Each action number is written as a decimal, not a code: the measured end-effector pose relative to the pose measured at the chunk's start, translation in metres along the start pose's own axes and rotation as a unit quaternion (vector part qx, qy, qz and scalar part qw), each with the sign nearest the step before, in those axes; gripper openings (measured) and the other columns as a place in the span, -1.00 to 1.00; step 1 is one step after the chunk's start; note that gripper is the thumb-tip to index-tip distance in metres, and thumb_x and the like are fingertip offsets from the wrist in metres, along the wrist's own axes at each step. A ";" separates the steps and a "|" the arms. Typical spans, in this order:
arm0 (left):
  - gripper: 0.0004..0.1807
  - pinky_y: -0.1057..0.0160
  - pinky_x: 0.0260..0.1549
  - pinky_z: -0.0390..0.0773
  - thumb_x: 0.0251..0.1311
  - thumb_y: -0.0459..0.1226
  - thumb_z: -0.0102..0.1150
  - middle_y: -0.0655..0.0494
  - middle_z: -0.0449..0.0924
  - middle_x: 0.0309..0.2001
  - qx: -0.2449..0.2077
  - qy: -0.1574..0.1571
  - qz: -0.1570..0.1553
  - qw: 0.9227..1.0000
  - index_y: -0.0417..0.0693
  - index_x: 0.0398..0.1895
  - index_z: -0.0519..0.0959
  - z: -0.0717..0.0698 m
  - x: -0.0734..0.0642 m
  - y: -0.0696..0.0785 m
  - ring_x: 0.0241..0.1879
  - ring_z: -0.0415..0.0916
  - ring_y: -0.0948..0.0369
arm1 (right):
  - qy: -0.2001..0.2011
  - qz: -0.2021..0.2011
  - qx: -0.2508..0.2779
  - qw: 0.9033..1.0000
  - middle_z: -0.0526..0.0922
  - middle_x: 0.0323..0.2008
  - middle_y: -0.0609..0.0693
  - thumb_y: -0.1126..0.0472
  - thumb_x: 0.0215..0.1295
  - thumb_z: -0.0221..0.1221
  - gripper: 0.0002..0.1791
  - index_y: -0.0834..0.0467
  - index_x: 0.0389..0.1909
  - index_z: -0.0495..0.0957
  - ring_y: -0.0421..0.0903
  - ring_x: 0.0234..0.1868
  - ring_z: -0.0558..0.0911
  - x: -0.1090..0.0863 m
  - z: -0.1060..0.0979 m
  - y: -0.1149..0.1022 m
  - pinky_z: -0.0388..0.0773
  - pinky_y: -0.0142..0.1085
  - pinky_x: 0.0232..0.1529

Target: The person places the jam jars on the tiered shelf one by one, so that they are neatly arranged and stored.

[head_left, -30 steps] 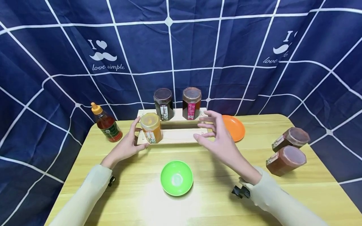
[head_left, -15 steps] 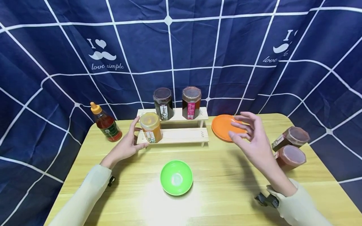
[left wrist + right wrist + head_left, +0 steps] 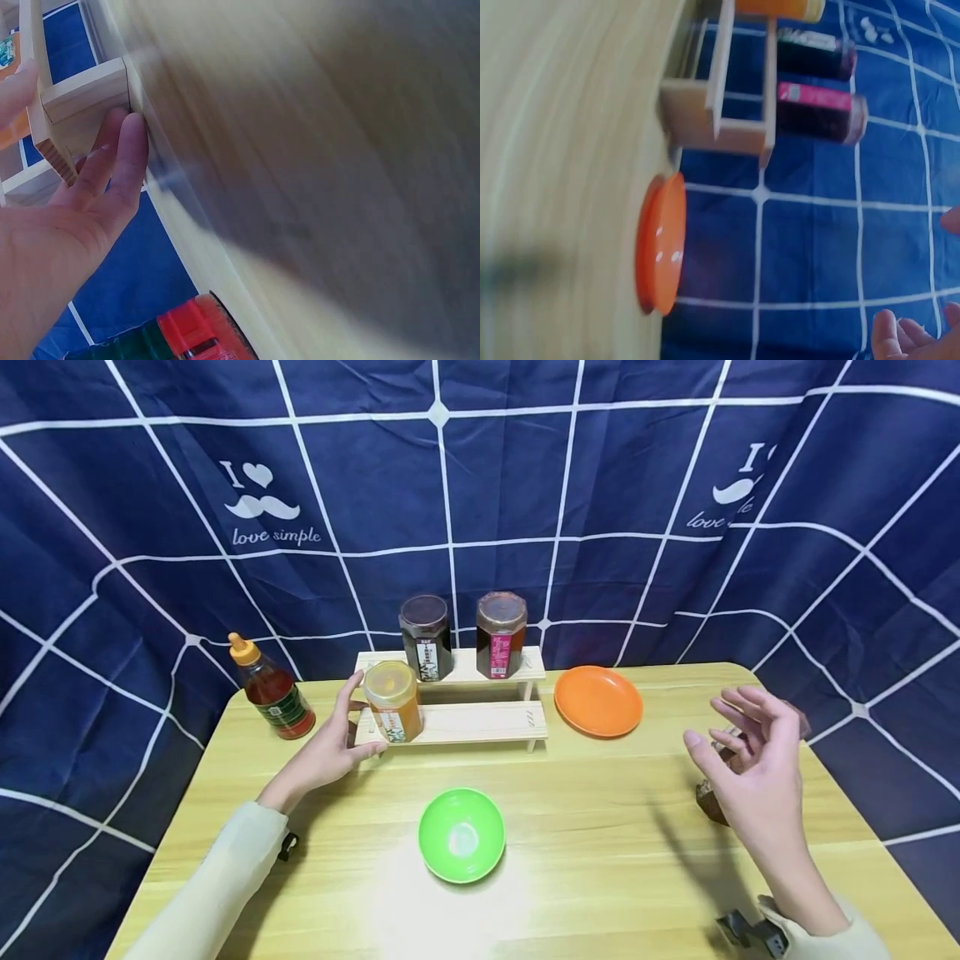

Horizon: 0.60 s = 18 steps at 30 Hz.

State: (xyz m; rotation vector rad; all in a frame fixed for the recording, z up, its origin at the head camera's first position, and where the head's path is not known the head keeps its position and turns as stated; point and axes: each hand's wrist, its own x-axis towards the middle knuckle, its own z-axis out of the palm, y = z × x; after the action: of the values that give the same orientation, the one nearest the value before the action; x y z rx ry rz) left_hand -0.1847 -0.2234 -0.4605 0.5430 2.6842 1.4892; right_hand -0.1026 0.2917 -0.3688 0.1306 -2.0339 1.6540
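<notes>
My left hand [image 3: 318,758] grips the left end of a two-step wooden rack [image 3: 480,722]; in the left wrist view its fingers [image 3: 127,154] reach under the board to the leg. A jar of orange-yellow contents [image 3: 397,714] stands on the lower step beside that hand. On the upper step are a dark jar [image 3: 427,652] and a jar with a pink label [image 3: 500,647]. My right hand [image 3: 768,785] is raised at the right, fingers loosely bent and holding nothing. It overlaps reddish-brown jars [image 3: 708,802], mostly hidden behind it.
An orange plate [image 3: 597,702] lies right of the rack. In front is a green bowl [image 3: 461,835]. A sauce bottle with a yellow cap [image 3: 273,697] stands at the left. Blue cloth [image 3: 510,460] hangs behind the wooden table [image 3: 585,852].
My right hand has moved from the rack's right end, past the orange plate, to the jars at the right. The left hand has stayed at the rack, and the head view has shifted slightly.
</notes>
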 end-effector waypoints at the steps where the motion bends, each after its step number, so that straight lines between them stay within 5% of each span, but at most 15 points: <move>1: 0.30 0.01 -0.10 0.63 0.34 -0.47 0.49 -0.46 0.39 0.35 0.000 -0.001 -0.001 1.000 0.06 0.80 -0.33 -0.001 0.000 0.000 -0.13 0.68 -0.08 | 0.007 0.006 0.004 1.000 0.46 0.39 0.11 0.67 0.21 0.32 -0.11 0.15 0.54 0.31 0.02 0.39 0.51 -0.001 -0.004 0.003 0.50 -0.46 0.17; 7: 0.30 -0.07 -0.03 0.63 0.35 -0.45 0.49 -0.47 0.38 0.38 0.004 -0.006 0.000 1.000 0.08 0.80 -0.34 -0.002 0.001 -0.001 -0.06 0.69 -0.12 | 0.046 0.017 -0.003 0.999 0.49 0.36 0.13 0.71 0.14 0.33 -0.08 0.20 0.53 0.32 -0.03 0.34 0.54 -0.010 -0.025 0.016 0.50 -0.47 0.18; 14: 0.29 -0.04 -0.05 0.63 0.36 -0.46 0.48 -0.48 0.38 0.38 0.003 -0.002 0.000 1.000 0.06 0.80 -0.34 -0.002 0.000 -0.002 -0.09 0.69 -0.10 | 0.087 0.030 -0.146 0.985 0.45 0.39 -0.10 0.55 0.14 0.42 -0.05 0.06 0.55 0.34 -0.15 0.41 0.41 -0.021 -0.043 0.028 0.23 -0.54 0.33; 18: 0.30 -0.09 -0.02 0.64 0.35 -0.47 0.48 -0.47 0.38 0.37 -0.007 -0.003 -0.001 1.000 0.06 0.80 -0.35 -0.002 0.000 -0.001 -0.08 0.69 -0.11 | 0.123 0.071 -0.159 0.977 0.37 0.46 -0.14 0.46 0.17 0.45 -0.02 -0.04 0.59 0.29 -0.17 0.46 0.31 -0.024 -0.050 0.032 0.11 -0.55 0.38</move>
State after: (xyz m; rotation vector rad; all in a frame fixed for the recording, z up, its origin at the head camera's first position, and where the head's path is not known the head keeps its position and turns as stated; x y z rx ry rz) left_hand -0.1850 -0.2253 -0.4603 0.5443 2.6676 1.5012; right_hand -0.0777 0.3407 -0.4021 -0.3232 -2.1184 1.3235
